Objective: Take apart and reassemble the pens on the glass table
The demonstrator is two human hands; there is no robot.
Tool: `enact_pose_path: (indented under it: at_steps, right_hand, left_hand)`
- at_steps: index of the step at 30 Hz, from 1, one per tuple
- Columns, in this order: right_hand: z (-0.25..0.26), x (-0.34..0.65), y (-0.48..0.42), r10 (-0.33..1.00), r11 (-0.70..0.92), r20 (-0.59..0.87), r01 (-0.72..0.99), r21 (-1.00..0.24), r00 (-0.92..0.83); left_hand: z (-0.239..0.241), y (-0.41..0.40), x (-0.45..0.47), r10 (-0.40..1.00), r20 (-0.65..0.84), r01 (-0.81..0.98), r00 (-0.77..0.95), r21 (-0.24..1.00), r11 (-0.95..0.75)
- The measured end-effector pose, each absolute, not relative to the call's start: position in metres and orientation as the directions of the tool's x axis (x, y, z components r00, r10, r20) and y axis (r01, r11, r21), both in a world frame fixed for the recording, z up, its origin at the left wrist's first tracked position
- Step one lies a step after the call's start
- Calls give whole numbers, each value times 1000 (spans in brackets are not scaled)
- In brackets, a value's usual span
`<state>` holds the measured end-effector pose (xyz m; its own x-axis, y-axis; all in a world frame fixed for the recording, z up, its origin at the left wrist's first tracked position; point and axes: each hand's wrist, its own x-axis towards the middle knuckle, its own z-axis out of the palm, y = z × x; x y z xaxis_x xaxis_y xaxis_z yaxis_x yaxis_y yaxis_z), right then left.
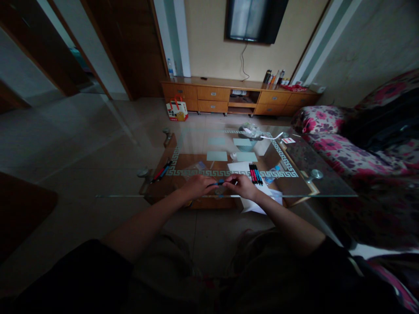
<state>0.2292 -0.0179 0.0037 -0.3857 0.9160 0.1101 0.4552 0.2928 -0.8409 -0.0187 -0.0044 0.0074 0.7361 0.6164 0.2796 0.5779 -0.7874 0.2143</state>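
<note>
Over the near edge of a glass coffee table [196, 144], my left hand [198, 185] and my right hand [242, 186] face each other. Between them lies a slim pen [217, 183], blue and dark, pinched at its left end by my left fingers and at its right end by my right fingers. Just beyond my right hand, several red, blue and black pens [255, 174] lie side by side on the glass. Off to the left, a few more pens [161, 171] rest in a slanted bunch near the table's left side.
White papers [258, 205] show under the glass on the right, near a plastic bottle [272, 173]. A bowl with a plastic bag [251, 131] stands at the far side. A flowered sofa [327, 131] borders the right; a low wooden cabinet [212, 93] lines the wall.
</note>
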Motion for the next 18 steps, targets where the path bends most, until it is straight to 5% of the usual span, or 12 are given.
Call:
enact_pose_path:
  at_steps: [18]
  right_hand:
    - [-3, 230, -16, 922, 302, 141, 443, -844, -361]
  left_hand:
    - [4, -4, -20, 667, 262, 641, 697, 188, -744]
